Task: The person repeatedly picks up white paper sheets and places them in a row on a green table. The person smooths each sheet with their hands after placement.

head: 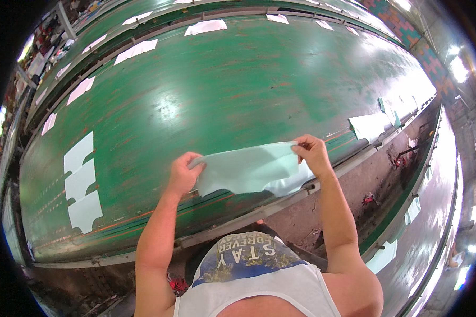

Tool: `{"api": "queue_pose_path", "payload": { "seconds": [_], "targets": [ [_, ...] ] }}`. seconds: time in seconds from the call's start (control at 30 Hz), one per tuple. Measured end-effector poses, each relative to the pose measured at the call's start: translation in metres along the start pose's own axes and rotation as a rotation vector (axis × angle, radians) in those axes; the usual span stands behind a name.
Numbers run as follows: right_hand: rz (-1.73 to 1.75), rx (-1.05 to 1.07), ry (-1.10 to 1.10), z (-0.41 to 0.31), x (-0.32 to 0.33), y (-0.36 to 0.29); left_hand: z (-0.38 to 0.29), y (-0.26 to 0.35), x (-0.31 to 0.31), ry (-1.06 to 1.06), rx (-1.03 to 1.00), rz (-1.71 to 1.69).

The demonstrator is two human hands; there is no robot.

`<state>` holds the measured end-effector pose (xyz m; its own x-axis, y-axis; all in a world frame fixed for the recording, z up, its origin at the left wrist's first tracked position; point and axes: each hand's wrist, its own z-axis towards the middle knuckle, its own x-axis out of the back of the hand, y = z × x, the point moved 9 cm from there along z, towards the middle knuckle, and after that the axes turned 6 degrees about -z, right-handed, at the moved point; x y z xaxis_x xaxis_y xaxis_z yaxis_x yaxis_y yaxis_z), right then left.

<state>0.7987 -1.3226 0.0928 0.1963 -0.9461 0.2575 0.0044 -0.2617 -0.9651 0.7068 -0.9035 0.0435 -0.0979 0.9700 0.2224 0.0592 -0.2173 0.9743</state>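
A pale mint cut fabric panel (250,166) is stretched between my two hands above the near edge of a long green table (222,99). My left hand (185,172) pinches its left upper corner between thumb and fingers. At the opposite upper corner, my right hand (310,152) grips the cloth the same way. The panel's lower edge is cut in curves. Under its right part lies another pale fabric piece (289,184), partly covered and reaching the table's metal rail.
Three pale cut panels (81,178) lie in a column at the table's left. More fabric pieces (368,126) rest near the right edge, others (206,27) along the far edge. A metal rail (246,216) with stubs borders the near side. Behind an aisle (380,166) stands another table (420,241).
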Motion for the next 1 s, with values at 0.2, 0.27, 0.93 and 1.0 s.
{"api": "queue_pose_path", "payload": {
  "seconds": [0.2, 0.27, 0.93, 1.0],
  "targets": [
    [-0.328, -0.047, 0.117, 0.073, 0.12, 0.054, 0.06, 0.052, -0.132, 0.208, -0.342, 0.443],
    [-0.483, -0.073, 0.154, 0.094, 0.135, 0.076, 0.056, 0.06, -0.181, 0.127, -0.43, 0.514],
    [-0.401, 0.695, -0.37, 0.051, -0.051, -0.063, 0.015, 0.071, -0.266, 0.141, 0.017, -0.167],
    [-0.234, 0.594, -0.572, 0.047, -0.076, -0.082, 0.012, 0.072, -0.241, 0.229, 0.075, -0.426]
  ]
}}
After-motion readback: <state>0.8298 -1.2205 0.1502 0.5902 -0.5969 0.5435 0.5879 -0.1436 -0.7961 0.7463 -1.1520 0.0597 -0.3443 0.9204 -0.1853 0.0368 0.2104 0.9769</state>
